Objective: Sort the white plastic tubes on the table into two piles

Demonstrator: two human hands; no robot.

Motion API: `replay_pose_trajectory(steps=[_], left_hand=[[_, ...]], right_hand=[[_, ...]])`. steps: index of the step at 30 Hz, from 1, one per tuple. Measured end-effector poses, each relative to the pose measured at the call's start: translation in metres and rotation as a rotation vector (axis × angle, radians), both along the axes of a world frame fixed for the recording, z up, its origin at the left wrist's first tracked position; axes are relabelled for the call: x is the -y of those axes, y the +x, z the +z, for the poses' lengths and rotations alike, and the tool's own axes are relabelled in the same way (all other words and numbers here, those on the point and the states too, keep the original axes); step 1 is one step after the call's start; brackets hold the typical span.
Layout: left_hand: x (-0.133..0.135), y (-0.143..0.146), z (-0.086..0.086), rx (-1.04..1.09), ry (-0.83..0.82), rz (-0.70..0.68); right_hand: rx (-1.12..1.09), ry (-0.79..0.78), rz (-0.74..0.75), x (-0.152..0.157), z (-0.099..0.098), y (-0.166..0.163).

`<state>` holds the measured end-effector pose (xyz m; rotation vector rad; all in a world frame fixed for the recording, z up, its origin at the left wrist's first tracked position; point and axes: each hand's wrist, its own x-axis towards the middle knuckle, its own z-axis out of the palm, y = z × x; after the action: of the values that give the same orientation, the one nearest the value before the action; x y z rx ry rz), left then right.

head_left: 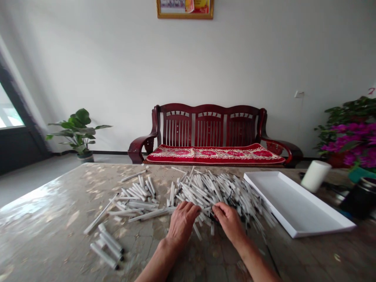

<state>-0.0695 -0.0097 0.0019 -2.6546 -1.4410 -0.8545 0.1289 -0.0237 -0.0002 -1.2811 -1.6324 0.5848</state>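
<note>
Left hand (pixel 181 223) & right hand (pixel 230 223) curled, just apart, on front of big heap of white plastic tubes (pixel 217 196), too many to count; can't tell if pinching. Smaller heap (pixel 135 199) to L, 3 black-tipped tubes (pixel 107 246) near, 1 white tray (pixel 296 203) to R, all on table (pixel 44 203).

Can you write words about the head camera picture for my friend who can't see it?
A bare left hand and right hand rest on a big heap of thin white plastic tubes on a speckled, shiny stone tabletop. A flat white rectangular tray lies to the right, and a dark red wooden bench stands by the wall behind.
</note>
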Motion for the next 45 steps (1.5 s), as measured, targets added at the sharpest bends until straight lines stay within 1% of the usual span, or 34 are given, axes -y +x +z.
replay_pose_trajectory(steps=[4, 6, 10, 13, 18, 20, 24, 27, 30, 33, 38, 43, 45], left_hand=[[0.000, -0.001, -0.001, 0.023, -0.027, -0.019], [0.000, -0.001, -0.003, 0.048, -0.055, -0.028], [-0.001, -0.002, -0.009, 0.099, -0.119, -0.055], [-0.002, -0.001, -0.011, 0.118, -0.139, -0.061], [0.000, 0.000, -0.007, 0.156, -0.185, -0.066], [0.001, 0.000, -0.005, 0.159, -0.201, -0.078], [0.001, -0.001, -0.003, 0.146, -0.214, -0.054], [0.002, 0.000, -0.002, 0.121, -0.202, -0.026], [0.003, 0.000, -0.003, 0.099, -0.186, -0.045], [0.003, -0.001, -0.006, 0.096, -0.168, -0.070], [0.000, -0.002, -0.011, 0.120, -0.086, -0.073], [-0.001, -0.003, -0.015, 0.137, 0.011, -0.110], [-0.001, -0.004, -0.016, 0.140, 0.021, -0.109]], right_hand=[[0.037, -0.016, 0.005, 0.002, 0.004, -0.002], [0.053, 0.005, -0.003, 0.003, 0.006, -0.003], [0.001, 0.094, 0.025, 0.003, 0.008, -0.004], [-0.032, 0.080, 0.017, 0.003, 0.007, -0.003], [0.071, 0.000, -0.063, 0.005, 0.006, -0.003], [0.095, 0.007, -0.052, 0.005, 0.006, -0.003], [0.010, 0.059, 0.009, 0.007, 0.008, -0.004], [-0.049, 0.022, 0.015, 0.009, 0.010, -0.004], [-0.024, -0.015, -0.051, 0.010, 0.010, -0.004], [0.008, 0.005, -0.078, 0.008, 0.009, -0.004], [-0.051, 0.041, -0.027, 0.005, 0.005, -0.005], [0.036, 0.038, -0.055, 0.003, -0.001, -0.006], [0.025, 0.059, -0.044, 0.002, -0.003, -0.006]])
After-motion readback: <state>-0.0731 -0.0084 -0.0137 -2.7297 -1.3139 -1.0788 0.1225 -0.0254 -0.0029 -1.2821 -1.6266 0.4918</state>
